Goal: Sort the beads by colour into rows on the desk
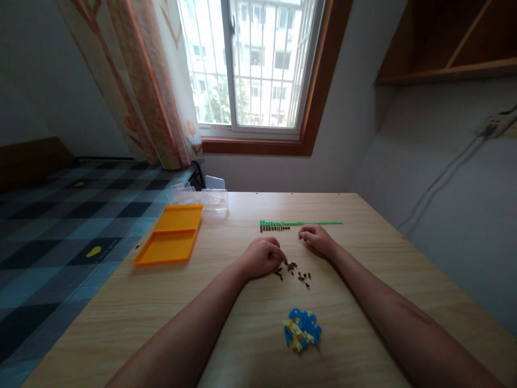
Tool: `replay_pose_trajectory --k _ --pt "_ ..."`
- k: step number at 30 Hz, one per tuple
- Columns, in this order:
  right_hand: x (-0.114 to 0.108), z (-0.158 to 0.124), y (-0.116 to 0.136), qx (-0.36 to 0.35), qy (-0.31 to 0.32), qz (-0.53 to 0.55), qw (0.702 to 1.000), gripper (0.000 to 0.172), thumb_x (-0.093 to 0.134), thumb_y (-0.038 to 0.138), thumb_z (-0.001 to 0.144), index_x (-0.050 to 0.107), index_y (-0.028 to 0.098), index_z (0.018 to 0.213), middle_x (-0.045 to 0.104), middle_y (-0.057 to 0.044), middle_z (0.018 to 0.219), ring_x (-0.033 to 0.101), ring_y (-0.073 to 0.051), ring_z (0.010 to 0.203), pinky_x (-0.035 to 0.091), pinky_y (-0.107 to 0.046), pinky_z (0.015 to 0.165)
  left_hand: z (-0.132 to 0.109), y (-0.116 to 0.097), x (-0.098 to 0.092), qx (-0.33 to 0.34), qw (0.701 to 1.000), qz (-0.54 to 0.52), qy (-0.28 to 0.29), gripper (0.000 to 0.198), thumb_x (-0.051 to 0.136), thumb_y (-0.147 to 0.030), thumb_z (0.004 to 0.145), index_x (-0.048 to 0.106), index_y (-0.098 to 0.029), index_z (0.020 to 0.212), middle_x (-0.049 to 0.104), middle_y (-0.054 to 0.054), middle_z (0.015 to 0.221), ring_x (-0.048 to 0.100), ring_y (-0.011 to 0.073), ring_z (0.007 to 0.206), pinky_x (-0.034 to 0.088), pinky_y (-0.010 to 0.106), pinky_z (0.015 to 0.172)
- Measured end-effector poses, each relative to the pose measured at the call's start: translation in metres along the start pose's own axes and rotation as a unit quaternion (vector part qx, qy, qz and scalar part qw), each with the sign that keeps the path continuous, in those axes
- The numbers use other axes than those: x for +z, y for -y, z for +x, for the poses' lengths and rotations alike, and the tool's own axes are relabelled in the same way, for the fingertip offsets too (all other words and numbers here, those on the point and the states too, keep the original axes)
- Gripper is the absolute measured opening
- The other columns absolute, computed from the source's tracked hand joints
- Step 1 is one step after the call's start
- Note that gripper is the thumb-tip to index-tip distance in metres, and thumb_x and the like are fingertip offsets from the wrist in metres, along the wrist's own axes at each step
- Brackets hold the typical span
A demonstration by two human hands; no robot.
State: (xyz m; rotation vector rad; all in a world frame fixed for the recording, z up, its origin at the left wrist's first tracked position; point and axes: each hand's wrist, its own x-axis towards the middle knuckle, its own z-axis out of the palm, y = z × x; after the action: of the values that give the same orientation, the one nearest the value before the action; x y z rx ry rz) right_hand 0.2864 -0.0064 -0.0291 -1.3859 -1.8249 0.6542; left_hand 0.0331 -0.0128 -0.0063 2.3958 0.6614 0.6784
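Note:
My left hand [263, 257] is bent over a loose scatter of small brown pieces [291, 266]. Its index fingertip touches one of them, and the other fingers are curled; whether a piece is gripped is hidden. Farther right, my right hand [316, 240] rests with fingers curled and thumb against them, near the end of a short row of brown pieces [274, 228]. Anything inside that hand is too small to make out. Directly behind the brown row runs a longer row of green pieces [301, 223], getting thinner towards the right.
Close to me lies a heap of blue and yellow pieces [302, 330] between my forearms. An orange two-part tray [166, 249] is at the table's left, with clear plastic boxes [214, 202] behind it. A checked bed [60, 231] adjoins the left edge.

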Motion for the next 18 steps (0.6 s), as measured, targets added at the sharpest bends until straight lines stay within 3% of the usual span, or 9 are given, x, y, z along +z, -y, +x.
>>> replay_pose_trajectory --k 8,18 --pt "-0.002 -0.042 0.025 -0.070 0.077 0.000 0.995 0.021 0.064 0.034 0.081 0.075 0.018 0.076 0.068 -0.005 0.071 0.057 -0.018 0.071 0.043 -0.028 0.067 0.000 -0.001 -0.002 -0.001 0.999 0.023 0.037 0.018 0.071 -0.023 0.080 0.080 -0.029 0.095 0.063 0.001 0.085 0.060 0.0147 0.078 0.046 0.024 0.072" --pt "0.003 -0.044 0.031 -0.167 0.102 -0.040 0.980 0.015 0.070 0.034 0.084 0.080 0.023 0.082 0.062 -0.002 0.062 0.055 -0.015 0.064 0.041 -0.028 0.064 0.001 0.001 -0.001 -0.012 0.998 0.040 0.046 0.013 0.071 -0.024 0.082 0.080 -0.029 0.090 0.064 0.001 0.084 0.060 0.0142 0.078 0.045 0.024 0.073"
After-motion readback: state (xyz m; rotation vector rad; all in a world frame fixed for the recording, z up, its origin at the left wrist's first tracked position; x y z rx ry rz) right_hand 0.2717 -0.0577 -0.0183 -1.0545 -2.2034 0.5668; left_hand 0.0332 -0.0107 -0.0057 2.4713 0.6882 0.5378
